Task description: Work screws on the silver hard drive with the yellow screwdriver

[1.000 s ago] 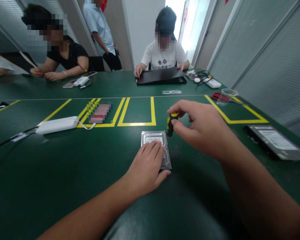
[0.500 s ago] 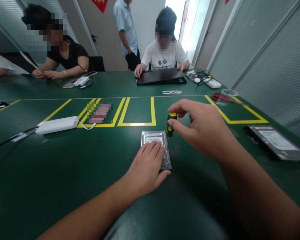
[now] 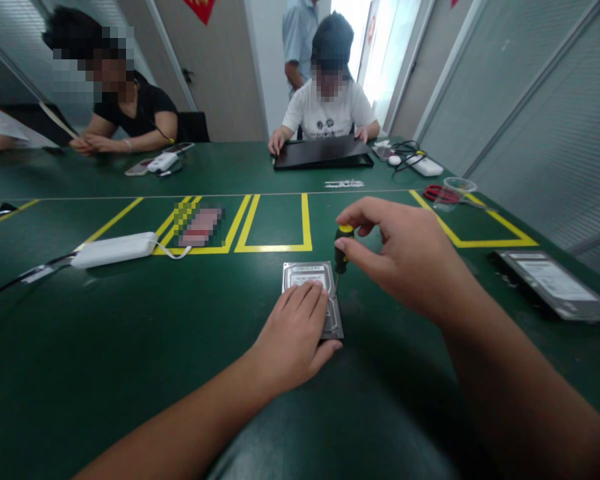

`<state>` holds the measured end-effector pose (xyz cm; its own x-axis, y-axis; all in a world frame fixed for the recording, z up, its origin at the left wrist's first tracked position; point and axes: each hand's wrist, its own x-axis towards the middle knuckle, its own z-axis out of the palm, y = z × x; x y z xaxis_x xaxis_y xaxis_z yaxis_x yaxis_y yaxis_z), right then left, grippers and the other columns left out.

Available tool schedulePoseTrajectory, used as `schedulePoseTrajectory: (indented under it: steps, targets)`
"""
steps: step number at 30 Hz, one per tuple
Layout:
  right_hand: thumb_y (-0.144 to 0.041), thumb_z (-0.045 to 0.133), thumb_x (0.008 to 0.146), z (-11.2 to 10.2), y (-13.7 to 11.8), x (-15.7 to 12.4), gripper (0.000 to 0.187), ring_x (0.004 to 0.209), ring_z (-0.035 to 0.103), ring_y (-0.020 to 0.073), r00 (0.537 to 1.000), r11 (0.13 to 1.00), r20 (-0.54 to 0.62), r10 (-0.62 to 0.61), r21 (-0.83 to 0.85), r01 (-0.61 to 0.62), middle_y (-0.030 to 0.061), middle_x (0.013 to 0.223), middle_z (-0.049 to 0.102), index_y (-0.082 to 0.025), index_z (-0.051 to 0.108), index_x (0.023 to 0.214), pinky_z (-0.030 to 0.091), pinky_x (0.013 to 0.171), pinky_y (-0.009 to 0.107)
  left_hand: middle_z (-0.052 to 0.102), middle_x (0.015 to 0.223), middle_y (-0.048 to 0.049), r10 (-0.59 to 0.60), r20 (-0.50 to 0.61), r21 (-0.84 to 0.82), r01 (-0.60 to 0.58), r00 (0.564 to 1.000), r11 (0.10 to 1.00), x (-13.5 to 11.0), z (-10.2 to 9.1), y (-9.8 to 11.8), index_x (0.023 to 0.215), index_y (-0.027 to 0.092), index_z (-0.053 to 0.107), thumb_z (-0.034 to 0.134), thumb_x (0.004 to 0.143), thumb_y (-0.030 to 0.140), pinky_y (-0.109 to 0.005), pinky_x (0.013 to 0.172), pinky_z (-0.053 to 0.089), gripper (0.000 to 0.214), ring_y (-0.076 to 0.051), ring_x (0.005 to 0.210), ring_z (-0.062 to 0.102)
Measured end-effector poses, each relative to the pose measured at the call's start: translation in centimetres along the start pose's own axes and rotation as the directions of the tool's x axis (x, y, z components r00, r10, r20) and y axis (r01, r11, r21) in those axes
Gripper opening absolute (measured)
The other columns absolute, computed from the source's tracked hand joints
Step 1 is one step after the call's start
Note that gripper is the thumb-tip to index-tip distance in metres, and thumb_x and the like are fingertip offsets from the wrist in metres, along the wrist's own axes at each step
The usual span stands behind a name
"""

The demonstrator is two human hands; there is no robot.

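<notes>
A silver hard drive (image 3: 306, 269) lies on the green table in front of me. My left hand (image 3: 295, 333) holds it down, with the fingers together across its label and the thumb by the near right edge. My right hand (image 3: 405, 257) pinches the black and yellow handle of a small screwdriver (image 3: 341, 260) between thumb and fingers. The screwdriver stands nearly upright, its tip at the drive's right edge. Whether the tip sits in a screw is too small to tell.
At right lies another hard drive (image 3: 555, 283), with a clear plastic cup (image 3: 457, 193) and a red-handled tool (image 3: 441, 195) behind it. A white power strip (image 3: 115, 250) with cables is on the left. Across the table, a seated person (image 3: 327, 107) handles a black panel (image 3: 323, 153).
The screwdriver handle has turned slightly in my right hand; both my hands stay in place. A standing person in the background has moved right, behind the seated person.
</notes>
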<state>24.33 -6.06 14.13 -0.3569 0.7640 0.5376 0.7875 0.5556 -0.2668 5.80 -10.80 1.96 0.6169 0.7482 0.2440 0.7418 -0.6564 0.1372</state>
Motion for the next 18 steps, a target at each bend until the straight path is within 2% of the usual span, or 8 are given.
schedulePoseTrajectory:
  steps: [5, 11, 18]
  targets:
    - [-0.022, 0.063, 0.083, 0.03, -0.02, 0.01, 0.016, 0.079, 0.062, 0.0185, 1.0, 1.0, 0.014, 0.006, 0.007, -0.006, 0.0033, 0.09, 0.07, -0.019, 0.069, 0.098, 0.043, 0.073, 0.031, 0.047, 0.15, -0.0201, 0.001, 0.0, 0.006, -0.001, 1.0, 1.0, -0.01, -0.1, 0.03, 0.143, 0.004, 0.045, 0.061, 0.089, 0.051, -0.051, 0.119, 0.03, 0.073, -0.035, 0.141, 0.038]
    - [-0.03, 0.068, 0.084, 0.54, 0.18, 0.12, 0.016, 0.085, 0.06, 0.0191, 1.0, 1.0, 0.0, -0.027, 0.004, 0.027, 0.0037, 0.091, 0.067, -0.019, 0.068, 0.095, 0.042, 0.073, 0.03, 0.047, 0.149, -0.0208, 0.0, -0.004, -0.001, 0.0, 1.0, 1.0, 0.06, -0.15, 0.03, 0.142, 0.004, 0.045, 0.063, 0.088, 0.05, -0.051, 0.119, 0.031, 0.073, -0.035, 0.141, 0.039]
    - [-0.024, 0.067, 0.082, 0.4, 0.3, 0.05, 0.017, 0.08, 0.061, 0.0179, 1.0, 1.0, -0.016, 0.009, 0.006, -0.009, 0.0032, 0.091, 0.07, -0.018, 0.069, 0.098, 0.043, 0.073, 0.03, 0.047, 0.149, -0.0209, -0.004, 0.005, 0.002, 0.004, 1.0, 1.0, 0.0, -0.02, -0.11, 0.143, 0.004, 0.045, 0.062, 0.088, 0.051, -0.051, 0.119, 0.03, 0.074, -0.035, 0.141, 0.038]
